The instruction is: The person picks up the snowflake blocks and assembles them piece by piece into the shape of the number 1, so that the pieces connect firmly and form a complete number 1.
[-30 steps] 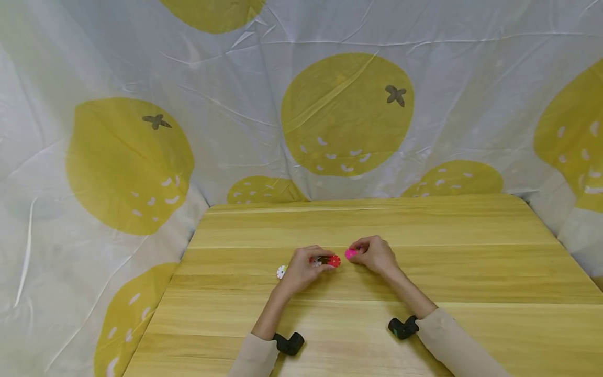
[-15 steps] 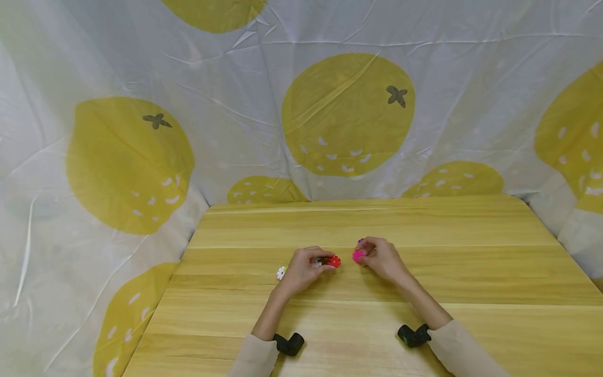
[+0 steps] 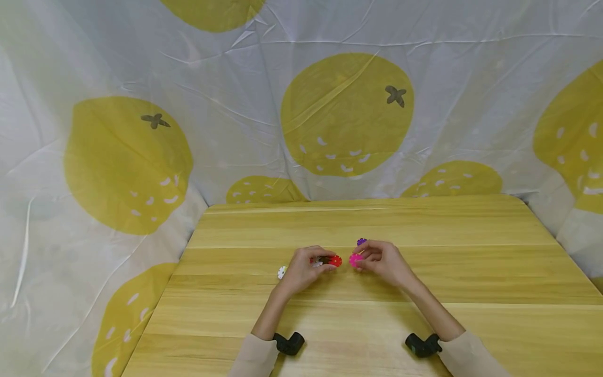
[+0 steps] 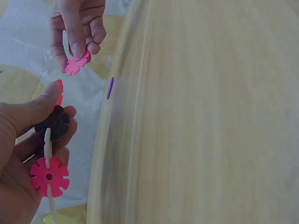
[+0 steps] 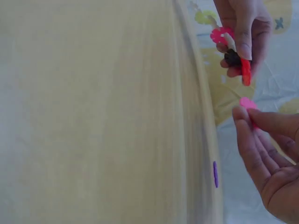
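Observation:
My left hand (image 3: 300, 269) holds a chain of interlocked snowflake discs between thumb and fingers. A red disc (image 3: 335, 261) forms its right end, beside a black disc (image 4: 55, 123). Farther along are a white piece seen edge-on, a pink-red disc (image 4: 49, 177) and a yellow disc (image 5: 204, 17). The white disc (image 3: 281, 272) shows left of the hand; my palm hides part of the chain. Across a small gap from the red end, my right hand (image 3: 388, 264) pinches a single bright pink disc (image 3: 355, 260) between thumb and fingertips.
A loose purple disc (image 3: 361, 242) lies on the wooden table (image 3: 452, 277), just beyond my right fingertips. Behind the table hangs a pale curtain (image 3: 235, 104) printed with yellow fruit. A black wrist camera sits at each sleeve.
My right hand drew off to the right with the pink disc, then brought it partly back, its face turned more to view. The purple disc is now uncovered. The left hand stays put.

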`<state>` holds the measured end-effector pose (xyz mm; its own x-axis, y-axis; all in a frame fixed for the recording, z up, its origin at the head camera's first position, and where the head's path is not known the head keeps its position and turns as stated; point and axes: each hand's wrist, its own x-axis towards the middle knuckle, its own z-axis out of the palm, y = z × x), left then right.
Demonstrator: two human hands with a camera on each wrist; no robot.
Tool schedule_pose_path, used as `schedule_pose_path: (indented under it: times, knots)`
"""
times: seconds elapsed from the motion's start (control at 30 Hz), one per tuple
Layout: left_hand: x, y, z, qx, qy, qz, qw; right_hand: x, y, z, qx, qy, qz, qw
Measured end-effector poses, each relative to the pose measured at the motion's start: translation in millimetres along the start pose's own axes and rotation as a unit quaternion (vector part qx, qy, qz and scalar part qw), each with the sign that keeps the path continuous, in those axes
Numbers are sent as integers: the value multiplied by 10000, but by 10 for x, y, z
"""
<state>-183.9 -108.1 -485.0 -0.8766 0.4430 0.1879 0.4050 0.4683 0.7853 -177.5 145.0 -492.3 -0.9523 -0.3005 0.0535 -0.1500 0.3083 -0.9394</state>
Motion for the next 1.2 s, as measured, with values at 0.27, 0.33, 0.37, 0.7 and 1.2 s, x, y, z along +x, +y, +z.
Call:
schedule_pose_path:
  times: [0.27,0.33,0.37,0.7,1.2]
  knots:
    - [11,22,7,5,-39,133,9999,-68,-38,79,198,104,-32,9997]
    - [11,33,8,-15,-66,177,9998,-79,-38,91,181,187,-75,9996]
    - [11,40,8,-27,-82,194,9998,-85,-39,96,185,215,-105,9995]
    - [13,60,8,-70,-117,283,9995,-112,-56,140,355,412,-263,9982]
    - [16,114,-5,-291,-217,133,9993,-126,-41,171,715,330,-361,9962]
